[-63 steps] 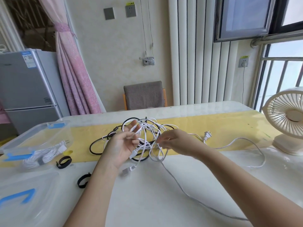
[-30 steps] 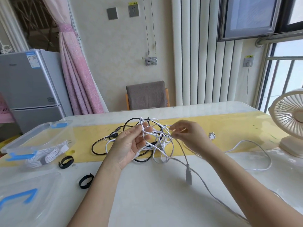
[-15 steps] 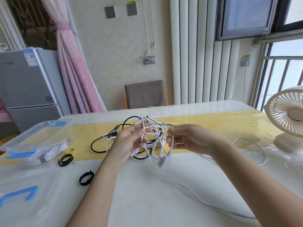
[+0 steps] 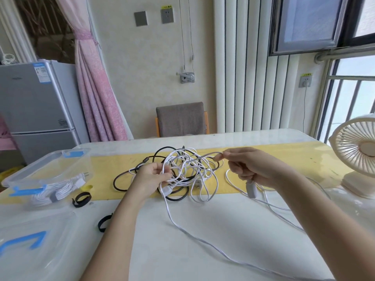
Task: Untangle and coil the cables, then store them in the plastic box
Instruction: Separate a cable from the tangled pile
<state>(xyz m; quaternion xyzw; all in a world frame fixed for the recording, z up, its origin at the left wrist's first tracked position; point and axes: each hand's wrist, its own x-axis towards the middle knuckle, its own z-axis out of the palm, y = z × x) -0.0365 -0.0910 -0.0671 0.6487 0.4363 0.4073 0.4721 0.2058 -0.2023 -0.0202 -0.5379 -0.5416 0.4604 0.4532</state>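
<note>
Head view | left grip clamped on tangled cables mid-table; right grip pinching one white strand | plastic box far left, holding a coiled cable

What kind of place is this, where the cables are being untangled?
Probably a home dining area: a long white table with a chair behind it, a small fridge beside a pink curtain, and a desk fan by the window.
</note>
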